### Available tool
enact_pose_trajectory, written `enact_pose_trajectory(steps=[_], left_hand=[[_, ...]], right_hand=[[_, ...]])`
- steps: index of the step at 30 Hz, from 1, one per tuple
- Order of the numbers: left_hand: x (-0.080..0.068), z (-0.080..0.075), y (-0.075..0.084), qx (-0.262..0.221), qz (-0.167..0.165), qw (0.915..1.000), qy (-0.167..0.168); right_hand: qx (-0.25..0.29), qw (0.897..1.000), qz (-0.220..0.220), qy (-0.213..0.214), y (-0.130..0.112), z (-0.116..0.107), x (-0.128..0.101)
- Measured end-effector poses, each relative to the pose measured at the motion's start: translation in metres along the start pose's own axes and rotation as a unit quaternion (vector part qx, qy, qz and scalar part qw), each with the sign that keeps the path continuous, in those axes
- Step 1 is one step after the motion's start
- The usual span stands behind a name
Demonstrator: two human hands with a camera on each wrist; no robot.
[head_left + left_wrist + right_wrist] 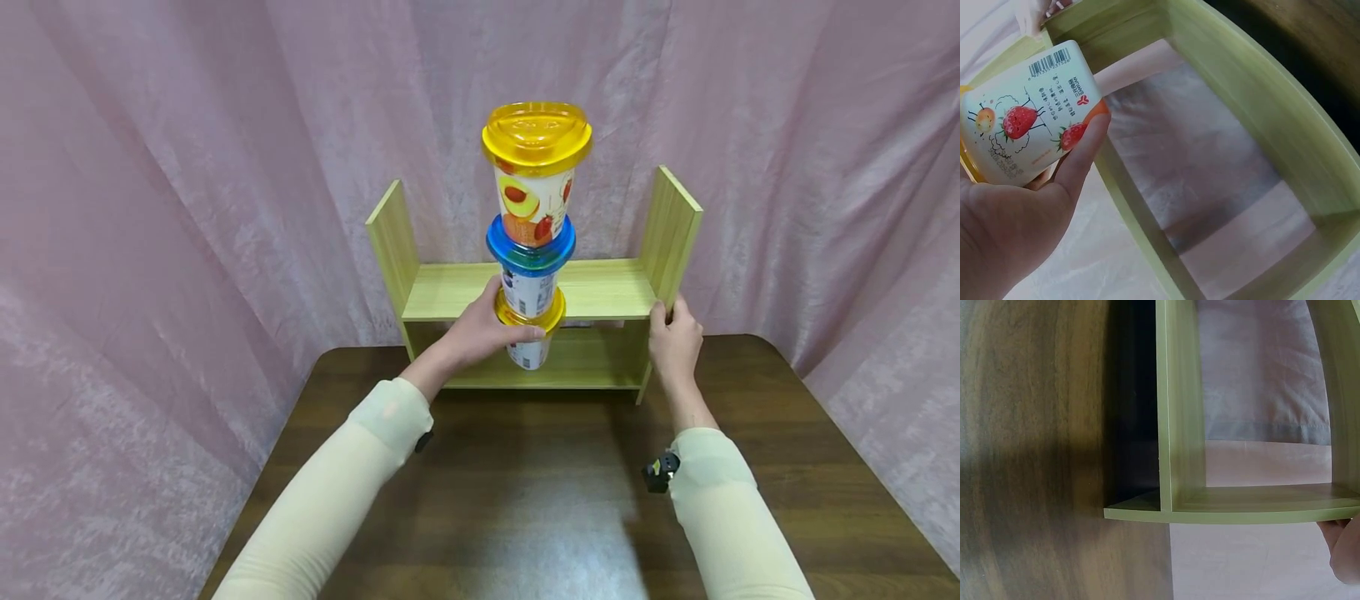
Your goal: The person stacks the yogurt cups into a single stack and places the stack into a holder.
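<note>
My left hand [486,330] grips the lowest of three stacked lidded paper cups, thumb across its front, just ahead of the small wooden shelf [453,287]. That bottom cup [1032,112] has a strawberry print and a yellow lid [556,310]. On top of it is a cup with a blue lid [529,292]. The uppermost cup [534,200] carries a fruit print and a yellow lid, and the stack leans slightly. My right hand [675,340] holds the shelf's right side panel [675,225] near the upper board; in the right wrist view only part of this hand [1346,553] shows.
The shelf stands toward the back of a dark brown wooden table [525,483], with an upper board [611,283] and a lower board [600,367] between side panels. A pink curtain [225,167] hangs close behind. A small black device [662,472] sits at the right cuff.
</note>
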State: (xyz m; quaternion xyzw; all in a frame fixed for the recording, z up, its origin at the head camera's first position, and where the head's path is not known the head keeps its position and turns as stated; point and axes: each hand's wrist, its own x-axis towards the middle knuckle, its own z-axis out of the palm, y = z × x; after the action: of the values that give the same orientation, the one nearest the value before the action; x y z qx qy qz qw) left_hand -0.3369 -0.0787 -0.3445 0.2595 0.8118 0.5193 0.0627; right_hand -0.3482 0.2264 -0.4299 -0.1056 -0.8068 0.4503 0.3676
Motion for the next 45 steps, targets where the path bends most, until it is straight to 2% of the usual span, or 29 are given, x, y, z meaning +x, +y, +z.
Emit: enact_pose_trajectory(steps=[12,22,30,39,45], left_hand=[[0.009,-0.006,0.005,0.0,0.005,0.9998,0.018],[0.018,-0.009,0.007,-0.021,0.018,0.9996,0.009],[0.026,-0.013,0.01,-0.008,0.028,0.9995,0.009],[0.03,-0.016,0.015,-0.007,0.009,0.9999,0.01],[0.032,-0.018,0.014,-0.022,0.013,0.9997,0.001]], right_hand=[[0.0,1.0,-0.015,0.007,0.003,0.006,0.0],[0.003,1.0,-0.009,0.005,0.003,0.006,0.0],[0.0,1.0,-0.005,0.005,0.005,0.007,0.002],[-0.004,1.0,-0.004,0.004,0.008,0.01,0.003],[-0.003,1.0,-0.015,0.006,0.006,0.011,0.002]])
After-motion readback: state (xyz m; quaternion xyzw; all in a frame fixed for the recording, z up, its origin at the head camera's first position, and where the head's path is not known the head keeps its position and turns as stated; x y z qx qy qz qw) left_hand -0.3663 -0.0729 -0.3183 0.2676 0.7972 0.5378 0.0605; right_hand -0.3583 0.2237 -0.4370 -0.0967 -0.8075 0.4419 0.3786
